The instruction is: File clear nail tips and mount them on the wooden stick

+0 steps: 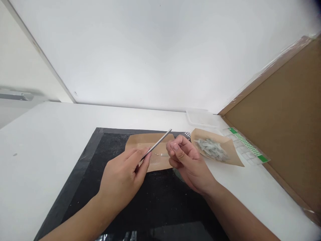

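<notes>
My left hand is closed on a thin, straight grey strip with a dark edge. The strip slants up and to the right, its far end free in the air; its exact kind I cannot make out. Facing it, my right hand has thumb and fingertips pinched together, and whatever is between them is hidden or too small to name. Below and behind both hands, a sheet of brown paper lies on a black mat, bearing small pale crumbs and a little whitish piece.
Right of the mat, a brown paper tray holds a heap of grey-green slivers. Beyond it lie a clear plastic sheet with a green printed strip and a transparent shallow container. A cardboard panel bounds the right, a white wall the back.
</notes>
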A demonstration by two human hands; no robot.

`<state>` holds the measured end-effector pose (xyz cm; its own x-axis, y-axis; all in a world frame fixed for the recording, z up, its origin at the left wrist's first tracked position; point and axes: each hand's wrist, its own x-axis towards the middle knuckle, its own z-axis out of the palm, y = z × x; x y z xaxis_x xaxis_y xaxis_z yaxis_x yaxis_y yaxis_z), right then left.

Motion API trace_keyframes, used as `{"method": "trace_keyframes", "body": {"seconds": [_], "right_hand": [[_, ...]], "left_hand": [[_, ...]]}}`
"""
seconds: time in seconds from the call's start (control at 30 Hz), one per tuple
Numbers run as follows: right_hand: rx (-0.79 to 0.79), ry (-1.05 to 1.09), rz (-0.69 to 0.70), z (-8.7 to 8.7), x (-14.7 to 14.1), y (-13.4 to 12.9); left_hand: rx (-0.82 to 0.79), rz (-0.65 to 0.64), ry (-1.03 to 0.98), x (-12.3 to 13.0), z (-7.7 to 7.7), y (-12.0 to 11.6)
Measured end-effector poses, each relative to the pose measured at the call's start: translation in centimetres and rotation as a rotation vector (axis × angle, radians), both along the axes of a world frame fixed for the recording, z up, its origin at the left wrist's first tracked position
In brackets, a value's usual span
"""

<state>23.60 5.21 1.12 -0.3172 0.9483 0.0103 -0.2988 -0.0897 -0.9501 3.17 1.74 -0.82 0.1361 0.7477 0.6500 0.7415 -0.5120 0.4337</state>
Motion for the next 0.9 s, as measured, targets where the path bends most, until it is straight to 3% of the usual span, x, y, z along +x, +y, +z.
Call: {"method": "trace_keyframes", "body": {"seconds": [0.3,0.67,0.8,0.9], "right_hand": [[-0.059,-0.011,0.032,-0.4,0.1,0.1],[-0.127,0.046,0.086,-0.5,-0.2,-0.2],[-0.118,0.04,0.094,-0.6,-0.2,-0.1],[-0.045,-0.024,0.076,-0.8,-0.2,-0.1]], "left_hand": [[-0.271,0.103,0.004,0.0,0.2,0.0],[-0.192,-0.053,-0.252,0.1,-1.8,-0.5],[-0.179,-0.084,-0.208,0.1,-1.0,-0.6],[-0.26,-0.127,-0.174,0.0,0.3,-0.6]]}}
